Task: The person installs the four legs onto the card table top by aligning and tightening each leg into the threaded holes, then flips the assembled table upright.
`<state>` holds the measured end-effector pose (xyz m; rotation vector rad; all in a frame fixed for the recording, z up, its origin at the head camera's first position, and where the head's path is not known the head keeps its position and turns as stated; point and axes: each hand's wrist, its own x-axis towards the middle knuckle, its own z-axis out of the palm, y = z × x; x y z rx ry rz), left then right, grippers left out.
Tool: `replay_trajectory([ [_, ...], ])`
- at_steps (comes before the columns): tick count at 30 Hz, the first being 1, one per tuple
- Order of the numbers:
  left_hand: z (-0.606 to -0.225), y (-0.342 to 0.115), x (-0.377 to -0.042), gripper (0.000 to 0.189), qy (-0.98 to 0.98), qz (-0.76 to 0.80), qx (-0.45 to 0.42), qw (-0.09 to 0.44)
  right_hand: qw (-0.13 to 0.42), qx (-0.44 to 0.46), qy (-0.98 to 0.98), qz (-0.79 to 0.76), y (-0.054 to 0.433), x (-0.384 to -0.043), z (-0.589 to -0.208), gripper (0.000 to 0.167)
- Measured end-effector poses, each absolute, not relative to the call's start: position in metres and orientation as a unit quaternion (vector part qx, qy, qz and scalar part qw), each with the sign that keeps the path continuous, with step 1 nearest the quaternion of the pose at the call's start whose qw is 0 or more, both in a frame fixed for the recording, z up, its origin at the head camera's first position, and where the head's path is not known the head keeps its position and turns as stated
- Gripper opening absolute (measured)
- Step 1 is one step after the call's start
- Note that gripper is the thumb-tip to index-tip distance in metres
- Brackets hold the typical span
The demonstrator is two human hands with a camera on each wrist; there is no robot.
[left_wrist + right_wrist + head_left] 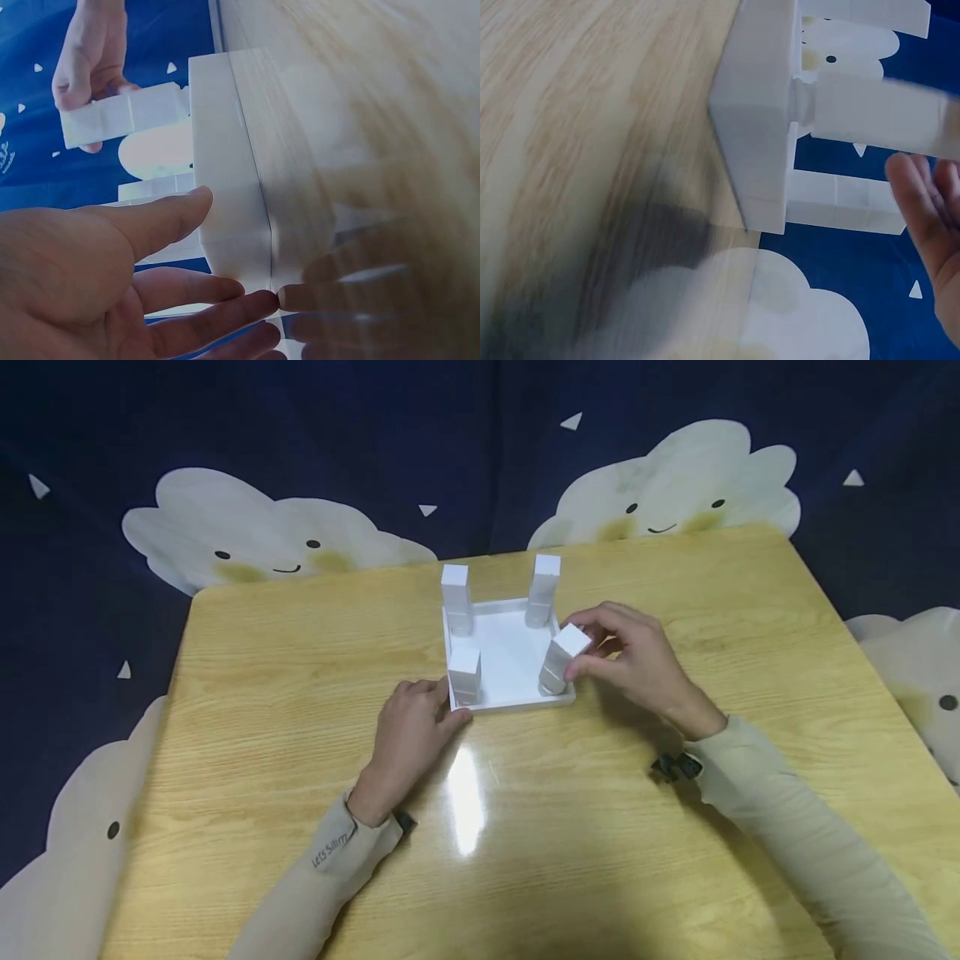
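Observation:
A square white tray with low walls lies on the table, a white square post standing at each corner. My right hand pinches the upper part of the near right post, which leans outward to the right. In the right wrist view a narrow neck shows between this post and the tray wall. My left hand holds the tray's near left corner, thumb on the front wall and fingers round the left side. The near left post rises beside it.
Two more posts, the far left one and the far right one, stand near the back of the wooden table. Behind the table hangs a dark blue cloth with cloud prints.

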<state>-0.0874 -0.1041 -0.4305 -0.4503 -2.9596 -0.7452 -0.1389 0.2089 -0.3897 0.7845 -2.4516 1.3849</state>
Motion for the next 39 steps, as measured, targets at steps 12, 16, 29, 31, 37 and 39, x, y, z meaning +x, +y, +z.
replay_trajectory([
  [12,-0.4311,-0.1033,-0.0850,0.062,-0.957,-0.252,-0.144,0.032,0.086,0.245,-0.822,0.507,0.2155,-0.1337,-0.3978,0.029],
  [16,-0.4313,-0.1036,-0.0849,0.061,-0.956,-0.252,-0.144,0.036,0.079,0.242,-0.820,0.512,0.2151,-0.1331,-0.3986,0.031],
  [29,-0.4323,-0.1041,-0.0852,0.062,-0.955,-0.255,-0.146,0.044,0.095,0.254,-0.836,0.477,0.2125,-0.1356,-0.3985,0.049],
  [31,-0.4330,-0.1042,-0.0857,0.062,-0.955,-0.252,-0.149,0.044,0.094,0.252,-0.836,0.479,0.2123,-0.1351,-0.3978,0.049],
  [37,-0.4334,-0.1044,-0.0871,0.062,-0.956,-0.245,-0.152,0.045,0.088,0.253,-0.829,0.491,0.2123,-0.1344,-0.3961,0.047],
  [39,-0.4332,-0.1046,-0.0870,0.062,-0.956,-0.246,-0.151,0.045,0.085,0.253,-0.829,0.492,0.2126,-0.1344,-0.3959,0.047],
])
